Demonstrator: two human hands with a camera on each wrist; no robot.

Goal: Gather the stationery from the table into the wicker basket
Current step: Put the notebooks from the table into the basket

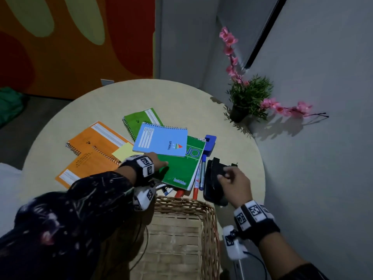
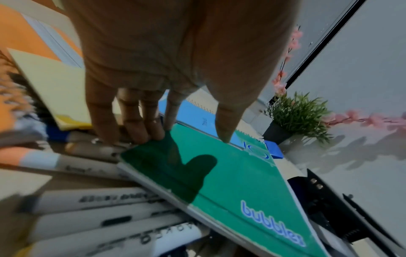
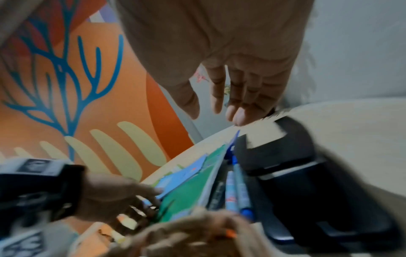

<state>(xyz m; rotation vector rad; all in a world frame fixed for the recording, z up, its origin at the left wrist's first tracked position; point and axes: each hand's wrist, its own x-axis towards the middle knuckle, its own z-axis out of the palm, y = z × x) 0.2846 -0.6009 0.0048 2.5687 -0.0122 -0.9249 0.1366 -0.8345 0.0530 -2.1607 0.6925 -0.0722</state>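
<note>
On the round table (image 1: 96, 102), orange notebooks (image 1: 96, 154) lie at 9 o'clock. The left hand (image 1: 156, 161) grips the left edge of the green pad (image 1: 181, 168), fingers underneath and thumb on top, lifting it off the markers (image 2: 92, 200). The right hand (image 1: 234, 183), fingers loosely spread and holding nothing, hovers above the black punch (image 1: 214, 178) at 3 o'clock. The basket (image 1: 210, 215) sits at 6 o'clock.

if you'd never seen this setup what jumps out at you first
The fan of bright spiral notebooks mid-table: two orange notebooks at the left, a light blue notebook lying on a green notebook. The left hand grips the green one's edge, while the right hand hovers over a black hole punch. Nearest the person stands the wicker basket, and a potted plant with pink blossoms sits at the table's far right.
</note>
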